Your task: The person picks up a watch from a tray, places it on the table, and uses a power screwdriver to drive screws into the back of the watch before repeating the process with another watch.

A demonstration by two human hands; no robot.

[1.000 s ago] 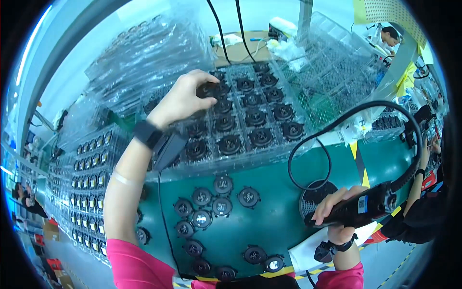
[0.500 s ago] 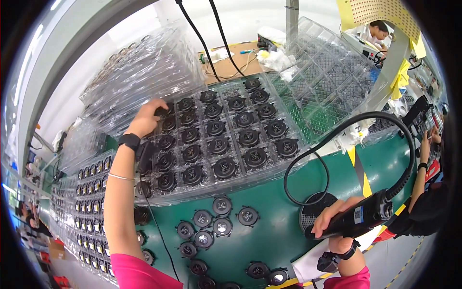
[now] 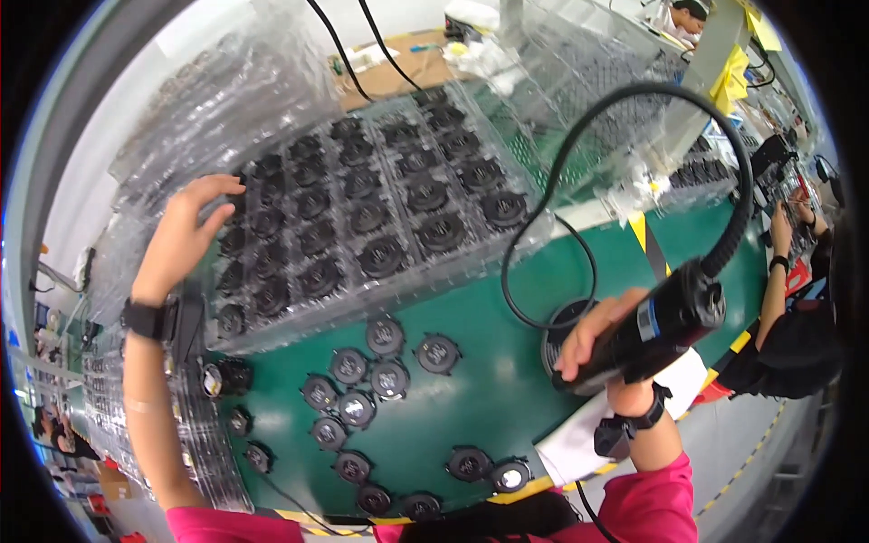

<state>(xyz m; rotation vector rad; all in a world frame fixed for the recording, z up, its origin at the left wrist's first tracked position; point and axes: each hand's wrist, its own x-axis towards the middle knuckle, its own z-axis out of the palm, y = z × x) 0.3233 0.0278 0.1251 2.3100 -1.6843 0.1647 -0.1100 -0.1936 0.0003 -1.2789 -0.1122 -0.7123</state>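
Spread above the left edge of a clear plastic tray point(image 3: 362, 302) is my left hand point(image 3: 181, 231), thumb apart from fingers. Its fingertips are beside a dark round case in the far part of the leftmost column, partly hidden. Rows of black round watch cases point(image 3: 382, 257) fill the tray. My right hand point(image 3: 597, 333) wraps round a black corded handheld device point(image 3: 654, 328), its thick cable looping up and over. Behind that hand a dark round pad point(image 3: 554, 339) partly shows. Loose watch cases point(image 3: 389, 378) lie on the green table in front of the tray.
Stacked clear trays point(image 3: 217, 118) stand at the far left, and more lie at the near left. Clear trays point(image 3: 615, 100) lie at the far right. White paper point(image 3: 579, 443) lies by the near table edge. A co-worker's arm point(image 3: 777, 262) is at the right.
The whole view has shifted. My left hand has let go of a case in the tray's second column and moved left, its fingers opening. My right hand still holds the device.
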